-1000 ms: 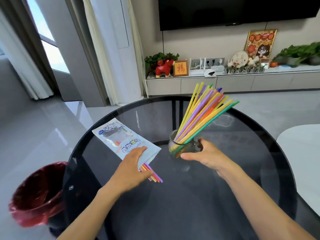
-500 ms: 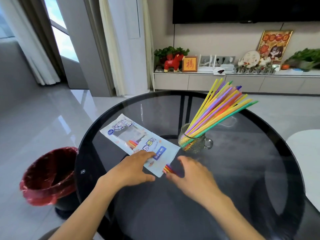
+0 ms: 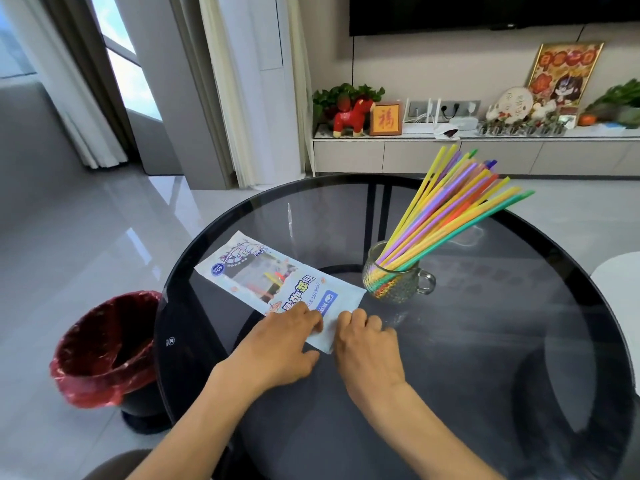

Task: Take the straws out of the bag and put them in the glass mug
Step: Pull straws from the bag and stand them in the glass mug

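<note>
A: How much room is there on that round desk (image 3: 519, 341)?

B: Plenty on the right half of the frame; the dark glass is bare from the mug out to the rim. The desk's edge curves round at the left, and just past it, lower left, a bin with a red liner (image 3: 104, 351) stands on the floor. At the far right edge a pale rounded surface shows, apart from the desk.

A: And the bag?

B: The bag (image 3: 277, 282) lies flat, left of centre. Its long axis runs on a slant, from the upper left down to the lower right, and the near end sits under the hands. Through its clear window a few straws in the bag (image 3: 273, 278) show, lying along that same slant.

A: What are the hands doing?

B: Both are at the bag's near end. The left hand (image 3: 280, 344) rests on it, fingers bent down onto the plastic. The right hand (image 3: 363, 344) has its fingers curled over the corner. Whether either grip is truly pinching the plastic or just pressing it, I cannot tell from here.

A: The mug?

B: The glass mug (image 3: 394, 278) stands upright just right of the bag's corner, handle turned to the right. The straws in the mug (image 3: 450, 209) fan out and lean toward the upper right, tips well past the rim.
</note>
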Tool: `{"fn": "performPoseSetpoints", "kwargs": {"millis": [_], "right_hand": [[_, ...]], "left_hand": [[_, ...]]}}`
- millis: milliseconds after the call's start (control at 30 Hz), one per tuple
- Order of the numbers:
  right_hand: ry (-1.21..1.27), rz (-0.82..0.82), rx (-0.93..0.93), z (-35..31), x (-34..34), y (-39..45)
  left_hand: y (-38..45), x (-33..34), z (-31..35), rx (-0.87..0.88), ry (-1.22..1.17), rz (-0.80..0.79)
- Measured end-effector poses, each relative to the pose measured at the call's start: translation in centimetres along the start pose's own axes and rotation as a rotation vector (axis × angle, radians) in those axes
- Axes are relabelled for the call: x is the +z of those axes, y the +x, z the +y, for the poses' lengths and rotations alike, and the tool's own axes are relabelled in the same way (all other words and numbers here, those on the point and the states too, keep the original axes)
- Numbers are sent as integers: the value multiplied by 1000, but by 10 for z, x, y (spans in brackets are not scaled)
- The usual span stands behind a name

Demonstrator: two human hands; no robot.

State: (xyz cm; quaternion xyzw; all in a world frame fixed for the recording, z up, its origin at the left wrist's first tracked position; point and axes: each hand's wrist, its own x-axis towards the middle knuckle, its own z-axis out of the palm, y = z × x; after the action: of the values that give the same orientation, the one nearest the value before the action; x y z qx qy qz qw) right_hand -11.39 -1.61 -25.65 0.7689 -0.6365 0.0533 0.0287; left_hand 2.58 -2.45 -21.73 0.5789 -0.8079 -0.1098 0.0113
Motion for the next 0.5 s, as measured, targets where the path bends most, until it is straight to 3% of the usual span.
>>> {"fn": "performPoseSetpoints", "kwargs": {"millis": [233, 433, 500], "right_hand": [[-69, -342, 38, 7, -21, 21], [-112, -429, 14, 36, -34, -4], [-14, -439, -25, 51, -40, -10]], "left_hand": [[-7, 14, 17, -89, 63, 29], [10, 14, -13, -338, 17, 23], [16, 13, -22, -389, -18, 10]]}}
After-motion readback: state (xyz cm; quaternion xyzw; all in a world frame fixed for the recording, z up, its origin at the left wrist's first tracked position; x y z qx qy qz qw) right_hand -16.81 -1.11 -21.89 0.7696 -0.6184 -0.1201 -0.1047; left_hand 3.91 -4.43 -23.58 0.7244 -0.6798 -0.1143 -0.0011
